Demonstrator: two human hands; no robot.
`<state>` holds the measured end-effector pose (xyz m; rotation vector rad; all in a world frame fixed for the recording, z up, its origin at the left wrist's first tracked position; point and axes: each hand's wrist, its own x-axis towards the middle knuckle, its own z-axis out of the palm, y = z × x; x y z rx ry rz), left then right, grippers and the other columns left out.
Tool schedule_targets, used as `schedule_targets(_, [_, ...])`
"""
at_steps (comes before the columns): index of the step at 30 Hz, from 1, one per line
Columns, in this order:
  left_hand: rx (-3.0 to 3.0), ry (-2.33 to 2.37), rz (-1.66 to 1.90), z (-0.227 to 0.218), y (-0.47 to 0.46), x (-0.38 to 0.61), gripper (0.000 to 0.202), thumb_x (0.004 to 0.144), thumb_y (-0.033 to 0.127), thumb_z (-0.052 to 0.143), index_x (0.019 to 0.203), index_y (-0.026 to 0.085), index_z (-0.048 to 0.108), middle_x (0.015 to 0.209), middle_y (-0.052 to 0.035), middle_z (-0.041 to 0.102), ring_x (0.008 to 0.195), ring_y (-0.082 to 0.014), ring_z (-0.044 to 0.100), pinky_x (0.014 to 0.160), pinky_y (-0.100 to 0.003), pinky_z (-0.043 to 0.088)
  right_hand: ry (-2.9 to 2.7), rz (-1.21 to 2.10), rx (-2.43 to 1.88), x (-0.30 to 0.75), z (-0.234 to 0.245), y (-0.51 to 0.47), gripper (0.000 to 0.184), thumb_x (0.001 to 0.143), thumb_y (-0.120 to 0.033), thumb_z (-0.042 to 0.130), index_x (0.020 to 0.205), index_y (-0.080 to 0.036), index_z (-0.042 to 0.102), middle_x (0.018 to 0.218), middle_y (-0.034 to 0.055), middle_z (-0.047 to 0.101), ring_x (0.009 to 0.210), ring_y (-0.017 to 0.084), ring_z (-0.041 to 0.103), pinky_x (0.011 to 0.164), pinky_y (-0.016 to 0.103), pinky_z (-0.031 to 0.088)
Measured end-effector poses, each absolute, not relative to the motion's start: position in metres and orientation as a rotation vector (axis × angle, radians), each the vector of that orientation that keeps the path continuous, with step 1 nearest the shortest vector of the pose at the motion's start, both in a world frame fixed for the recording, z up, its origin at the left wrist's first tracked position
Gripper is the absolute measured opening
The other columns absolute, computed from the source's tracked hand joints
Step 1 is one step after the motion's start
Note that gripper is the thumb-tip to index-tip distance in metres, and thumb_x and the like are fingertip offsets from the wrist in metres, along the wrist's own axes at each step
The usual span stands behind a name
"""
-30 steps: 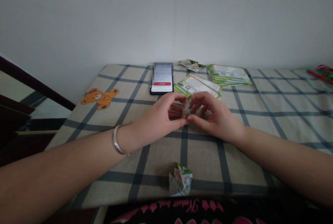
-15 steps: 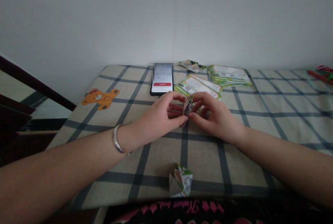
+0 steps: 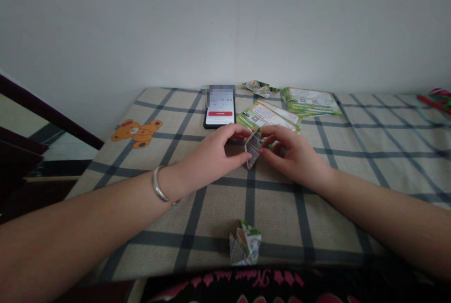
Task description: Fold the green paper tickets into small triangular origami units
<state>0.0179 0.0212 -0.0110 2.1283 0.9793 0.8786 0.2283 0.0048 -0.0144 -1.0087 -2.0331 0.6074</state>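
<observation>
Between my two hands, over the middle of the table, is a small folded paper piece [image 3: 252, 149] with printed text on it. My left hand [image 3: 229, 150] pinches its left side with thumb and fingers. On its right side, my right hand [image 3: 283, 150] grips it with thumb and forefinger, the other fingers curled behind. A second folded paper piece [image 3: 245, 245], printed in green and orange, rests near the table's front edge. Just beyond my hands lie loose printed cards [image 3: 269, 115], partly covered by my fingers.
A phone [image 3: 220, 112] with a lit screen lies behind my left hand. Farther back are more folded papers [image 3: 260, 89] and a stack of printed cards [image 3: 313, 101]. The checked tablecloth [image 3: 211, 218] reaches the wall. A red object [image 3: 435, 101] sits at the far right.
The folded paper between my hands has turned, so a flatter, text-printed face shows now. My hands have hardly shifted, and the other papers lie as before.
</observation>
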Motion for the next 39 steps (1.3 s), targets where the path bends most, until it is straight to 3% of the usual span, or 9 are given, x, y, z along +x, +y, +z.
schedule_targets(18, [2.408,1.004,0.833,-0.008,0.026,0.011,0.026,0.081,0.025,0.067,0.105,0.02,0.063,0.106,-0.0021,0.066,0.099,-0.0168,0.061,0.089,-0.033,0.049,-2.17,0.398,-1.124,0.23,-0.013,0.006,0.027,0.081,-0.02,0.061,0.108,-0.017,0.061,0.091,0.0047,0.069,0.072,0.014,0.062,0.062,0.027,0.05])
schedule_targets(24, [2.445,0.992,0.78,-0.005,0.025,0.01,0.021,0.084,0.024,0.063,0.105,0.021,0.063,0.103,-0.0022,0.066,0.097,-0.0168,0.06,0.087,-0.032,0.048,-2.237,0.355,-1.085,0.231,-0.011,0.007,0.037,0.078,-0.012,0.059,0.114,-0.019,0.061,0.098,0.0052,0.069,0.079,0.016,0.063,0.068,0.028,0.051])
schedule_targets(30, [2.395,1.027,0.775,-0.003,0.024,0.01,0.018,0.082,0.022,0.064,0.1,0.02,0.064,0.097,-0.0015,0.067,0.09,-0.0154,0.061,0.082,-0.03,0.048,-2.283,0.343,-1.056,0.233,-0.009,0.009,0.035,0.078,-0.01,0.058,0.112,-0.018,0.062,0.101,0.006,0.069,0.091,0.018,0.063,0.078,0.03,0.051])
schedule_targets(39, [2.471,0.982,0.67,-0.001,0.033,0.004,0.015,0.081,0.023,0.068,0.097,0.021,0.069,0.098,-0.0017,0.07,0.096,-0.0178,0.062,0.088,-0.034,0.047,-2.405,0.346,-0.937,0.239,-0.01,0.014,0.036,0.081,-0.009,0.058,0.115,-0.023,0.063,0.107,0.0036,0.069,0.099,0.019,0.06,0.087,0.036,0.049])
